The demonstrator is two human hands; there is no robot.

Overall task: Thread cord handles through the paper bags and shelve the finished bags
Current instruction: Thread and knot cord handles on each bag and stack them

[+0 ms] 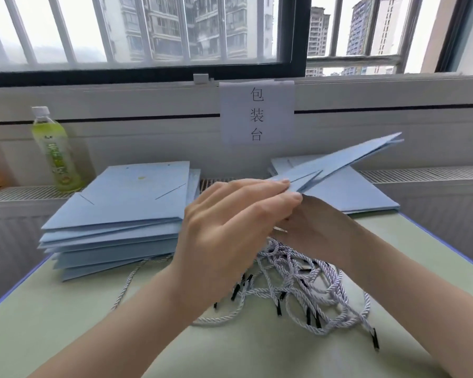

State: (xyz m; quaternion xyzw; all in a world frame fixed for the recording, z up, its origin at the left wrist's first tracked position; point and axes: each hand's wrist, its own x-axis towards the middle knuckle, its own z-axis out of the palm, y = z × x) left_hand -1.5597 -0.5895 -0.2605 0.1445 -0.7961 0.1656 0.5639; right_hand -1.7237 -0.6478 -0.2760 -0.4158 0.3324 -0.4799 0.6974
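The green table [66, 323] has bare room at its near edge. A bag stack [115, 214] sits left, cords [298, 290] tangled centre. Left hand [230, 222] pinches a raised folded bag [339, 165]; right hand [320, 227] underneath, grip hidden. Bottle [55, 151] stands far left.

Green table [66, 336]: bag stacks [115, 214], cords [298, 290]

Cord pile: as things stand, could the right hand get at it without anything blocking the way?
Probably yes, once freed. The cord pile lies uncovered on the table, right below the right hand. But that hand looks busy on the folded blue bag, which the left hand also holds, so it would have to let go.
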